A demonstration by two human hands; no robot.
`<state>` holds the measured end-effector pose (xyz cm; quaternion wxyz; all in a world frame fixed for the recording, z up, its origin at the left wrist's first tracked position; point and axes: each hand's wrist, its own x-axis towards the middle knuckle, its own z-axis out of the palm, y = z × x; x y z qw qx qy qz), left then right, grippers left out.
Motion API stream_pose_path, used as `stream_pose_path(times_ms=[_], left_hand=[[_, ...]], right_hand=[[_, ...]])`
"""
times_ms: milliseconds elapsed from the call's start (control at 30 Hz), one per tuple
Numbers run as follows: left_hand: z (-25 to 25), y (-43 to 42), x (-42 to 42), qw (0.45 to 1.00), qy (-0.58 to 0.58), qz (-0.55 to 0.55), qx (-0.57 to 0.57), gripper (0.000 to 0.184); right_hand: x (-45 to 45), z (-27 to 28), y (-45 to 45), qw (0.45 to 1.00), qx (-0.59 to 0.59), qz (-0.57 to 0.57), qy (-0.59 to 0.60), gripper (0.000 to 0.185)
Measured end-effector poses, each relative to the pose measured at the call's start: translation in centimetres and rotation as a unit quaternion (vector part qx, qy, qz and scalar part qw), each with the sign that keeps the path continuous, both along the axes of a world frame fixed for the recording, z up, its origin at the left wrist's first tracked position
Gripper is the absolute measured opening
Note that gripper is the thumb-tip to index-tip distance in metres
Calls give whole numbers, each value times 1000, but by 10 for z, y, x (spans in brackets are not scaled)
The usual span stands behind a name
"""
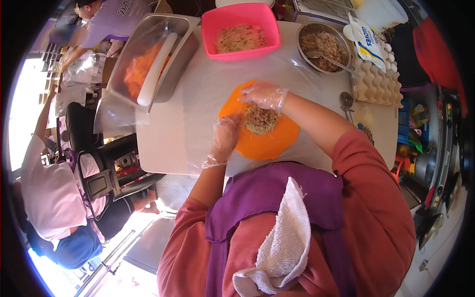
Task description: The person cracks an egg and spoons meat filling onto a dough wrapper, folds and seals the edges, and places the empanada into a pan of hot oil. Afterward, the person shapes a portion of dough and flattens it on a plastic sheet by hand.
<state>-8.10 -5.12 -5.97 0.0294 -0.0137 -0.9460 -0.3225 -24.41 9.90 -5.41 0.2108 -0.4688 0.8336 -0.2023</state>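
A thin round orange dough sheet (267, 141) lies on the plastic-covered table in front of me. On its middle sits a mound of chopped meat filling (261, 118) over pale shreds. Both my hands wear clear plastic gloves. My left hand (227, 132) is at the sheet's left edge, its fingers curled together beside the filling; whatever they pinch is hidden. Over the upper part of the sheet, just above the filling, is my right hand (261, 95), its fingertips pointing left and smeared by motion.
A pink basin (241, 10) of shredded mix stands at the back, with a metal bowl (303, 35) of meat and a spoon to its right. Egg trays (377, 81) and a ladle (346, 100) are at right. A metal pan (183, 74) with orange dough stands left. Two people are on the left.
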Motion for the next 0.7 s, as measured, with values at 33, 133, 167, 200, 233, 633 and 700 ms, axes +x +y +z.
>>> stream_pose_path(times_ms=[33,133,167,200,233,633,700], left_hand=[[1,2,-1,1000,1,-4,-2,20],[0,6,-4,1000,-4,-1,10,18],[-2,6,-4,1000,-13,11,17,19],[-4,7,-3,999,-25,22,24,20],[-7,8,-2,999,-28,16,24,20],[11,10,8,984,-133,55,102,35],[14,9,10,988,-120,50,84,37]], right_hand=[[-3,2,-1,996,16,83,28,28],[-4,6,-2,993,67,85,47,27],[-4,7,0,994,66,80,45,27],[-4,7,3,996,43,72,23,21],[-5,3,7,998,19,64,1,16],[12,3,57,918,-190,-202,-282,13],[27,5,71,918,-163,-209,-295,13]])
